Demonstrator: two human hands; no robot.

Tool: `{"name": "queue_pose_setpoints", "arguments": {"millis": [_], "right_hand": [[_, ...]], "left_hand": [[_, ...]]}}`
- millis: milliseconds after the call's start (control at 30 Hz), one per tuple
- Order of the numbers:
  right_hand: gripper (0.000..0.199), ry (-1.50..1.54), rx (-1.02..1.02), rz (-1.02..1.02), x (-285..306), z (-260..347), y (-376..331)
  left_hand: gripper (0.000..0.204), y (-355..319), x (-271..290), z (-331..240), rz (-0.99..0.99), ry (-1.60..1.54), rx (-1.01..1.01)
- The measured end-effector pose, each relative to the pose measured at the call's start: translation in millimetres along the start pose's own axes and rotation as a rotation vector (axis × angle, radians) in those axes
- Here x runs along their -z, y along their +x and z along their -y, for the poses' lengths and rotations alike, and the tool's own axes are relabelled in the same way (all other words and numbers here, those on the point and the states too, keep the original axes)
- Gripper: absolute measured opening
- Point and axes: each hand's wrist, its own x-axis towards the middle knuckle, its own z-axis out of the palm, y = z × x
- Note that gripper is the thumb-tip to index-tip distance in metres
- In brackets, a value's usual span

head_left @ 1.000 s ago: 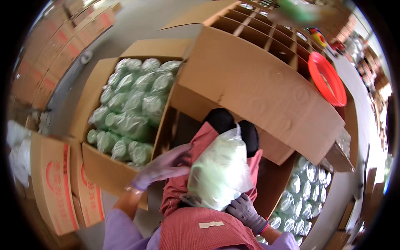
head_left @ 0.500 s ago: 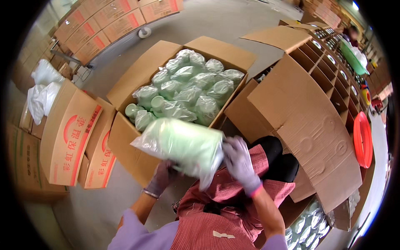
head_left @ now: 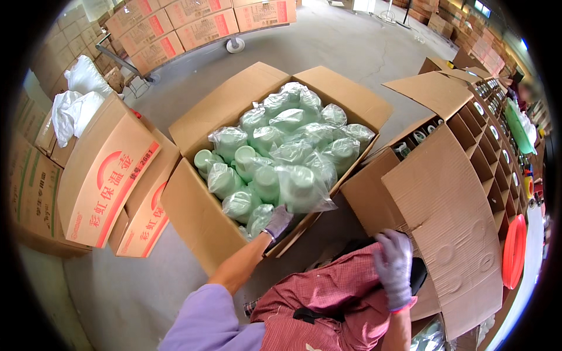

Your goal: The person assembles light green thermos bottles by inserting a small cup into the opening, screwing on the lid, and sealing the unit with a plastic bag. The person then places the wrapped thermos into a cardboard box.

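A cardboard carton [head_left: 196, 213] with raised flaps holds several pale green cylindrical containers [head_left: 266, 178], most wrapped in clear plastic bags. At its near side, my gloved left hand [head_left: 277, 223] is closed against the lower part of a bagged pale green container [head_left: 300, 186]. This container stands a little higher than those around it, its loose bag edge spreading to the right. Some of the left fingers are hidden behind plastic. My gloved right hand [head_left: 394, 266] is raised over my right knee, its fingers loosely bent and holding nothing.
A partitioned carton [head_left: 448, 228] with a large hanging flap stands at the right, beside a red plastic ring-shaped item [head_left: 514, 251]. Printed cartons [head_left: 114, 175] and white bags [head_left: 79, 114] are at the left. A cart loaded with boxes [head_left: 205, 26] stands behind.
The bagged container has moved from over my lap into the near part of the carton, turning upright. My left hand followed it in; my right hand let go and drew away right.
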Motion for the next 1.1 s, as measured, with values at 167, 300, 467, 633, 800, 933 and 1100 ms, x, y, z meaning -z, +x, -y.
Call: {"name": "queue_pose_setpoints", "arguments": {"millis": [167, 300, 467, 633, 800, 933, 1100], "right_hand": [[0.030, -0.047, -0.411, -0.173, 50, -78, -57], [0.022, 0.176, -0.659, -0.185, 43, -133, -85], [0.030, 0.830, -1.008, -0.126, 38, -189, -104], [0.034, 0.804, -1.119, -0.143, 79, -186, -113], [0.031, 0.591, -1.105, -0.167, 102, -153, -97], [0.027, 0.390, -1.020, 0.066, 93, -161, -82], [0.023, 0.032, -0.679, 0.042, 61, -120, -29]], "left_hand": [[0.036, -15, 117, -118, 0.496, -0.396, 0.198], [0.027, 88, 209, -42, -0.311, -0.173, -0.206], [0.042, 158, 329, 105, -0.600, 0.436, 0.029], [0.063, 175, 290, 136, -0.581, 0.333, 0.481], [0.081, 164, 264, 98, -0.586, 0.220, 0.655], [0.058, 148, 325, 132, -0.456, 0.253, 0.564], [0.054, 162, 333, 101, -0.476, 0.432, 0.099]]}}
